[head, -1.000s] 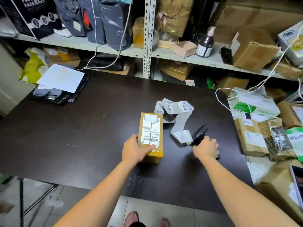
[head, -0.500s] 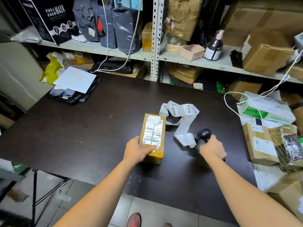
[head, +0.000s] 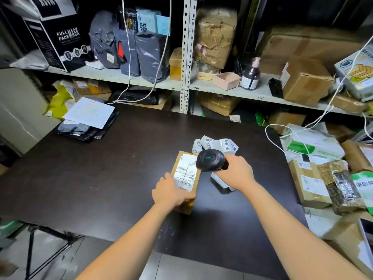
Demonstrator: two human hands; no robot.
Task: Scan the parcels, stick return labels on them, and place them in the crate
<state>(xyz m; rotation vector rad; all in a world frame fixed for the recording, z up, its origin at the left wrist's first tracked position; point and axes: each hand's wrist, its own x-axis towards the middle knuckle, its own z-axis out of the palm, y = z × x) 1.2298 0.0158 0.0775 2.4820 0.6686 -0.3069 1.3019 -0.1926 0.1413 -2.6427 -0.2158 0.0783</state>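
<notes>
Because a barcode reads best when it lies flat and steady, we clamp our left hand (head: 171, 191) round the near end of the parcel (head: 184, 175), pinning it to the dark bench (head: 96, 178) with its shipping label (head: 186, 170) face up and mostly uncovered. Our right hand (head: 236, 173) is wrapped round the grip of the black scanner (head: 210, 163). The scanner's head hangs just above the far right corner of the parcel, turned leftward and down toward the print, and a small green mark shows on its top. We judge this to be the scanning step, with labelling and crating yet to come.

Just beyond the scanner, a strip of white return labels (head: 219, 145) lies crumpled on the bench, near enough for the right hand to reach once the scanner is put down. Farther right, more parcels (head: 309, 183) are heaped at the bench edge, probably waiting their turn. Behind all this, the metal shelf (head: 252, 95) carries boxes (head: 306, 81) and grey mailer bags (head: 150, 55). We see no crate from here.
</notes>
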